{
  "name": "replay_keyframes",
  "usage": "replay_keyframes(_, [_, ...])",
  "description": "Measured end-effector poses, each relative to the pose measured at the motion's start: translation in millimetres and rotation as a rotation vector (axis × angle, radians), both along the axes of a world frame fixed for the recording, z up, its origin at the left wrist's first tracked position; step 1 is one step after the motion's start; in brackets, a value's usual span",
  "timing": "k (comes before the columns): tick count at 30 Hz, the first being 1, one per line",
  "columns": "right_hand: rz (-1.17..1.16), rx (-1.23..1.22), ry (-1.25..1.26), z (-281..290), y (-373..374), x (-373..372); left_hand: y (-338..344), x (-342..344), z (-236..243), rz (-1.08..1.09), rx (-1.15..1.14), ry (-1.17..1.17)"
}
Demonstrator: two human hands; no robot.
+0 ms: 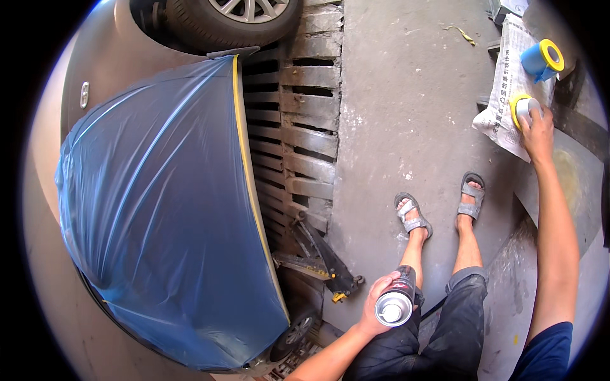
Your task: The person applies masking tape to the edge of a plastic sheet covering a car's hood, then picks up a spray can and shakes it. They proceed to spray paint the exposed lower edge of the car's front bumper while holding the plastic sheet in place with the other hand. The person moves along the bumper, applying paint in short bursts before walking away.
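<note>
My left hand (pixel 376 303) grips a dark spray can (pixel 396 301) upright over my lap, its silver top and white nozzle facing up. My right hand (pixel 539 131) reaches far out to the right and rests on a yellow roll of tape (pixel 520 108) lying on a sheet of newspaper (pixel 505 76). A second roll, blue film with a yellow edge (pixel 541 60), lies just beyond it on the same paper. To my left, blue masking film (pixel 165 216) edged with yellow tape covers part of a beige car body (pixel 95 57).
A car wheel (pixel 232 19) stands at the top. A slatted drain grate (pixel 298 120) runs beside the car, with a floor jack (pixel 321 257) at its lower end. My sandalled feet (pixel 441 206) rest on the concrete floor (pixel 406 95).
</note>
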State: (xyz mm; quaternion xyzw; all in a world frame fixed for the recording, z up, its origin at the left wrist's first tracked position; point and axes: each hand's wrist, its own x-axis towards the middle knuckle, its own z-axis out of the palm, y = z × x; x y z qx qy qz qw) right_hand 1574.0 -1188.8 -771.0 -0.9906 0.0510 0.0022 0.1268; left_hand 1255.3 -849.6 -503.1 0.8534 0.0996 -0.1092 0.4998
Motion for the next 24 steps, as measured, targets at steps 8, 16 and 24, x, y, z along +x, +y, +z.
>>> replay_keyframes(8, [0.041,0.407,-0.016,67,11,-43,-5,14,1,0.014,0.051,-0.005])
replay_keyframes(16, [-0.194,1.423,0.477,168,77,-141,-6,23,1,0.025,0.073,-0.023])
replay_keyframes(24, [-0.090,1.913,0.955,283,110,-138,-4,27,46,0.092,0.148,-0.029])
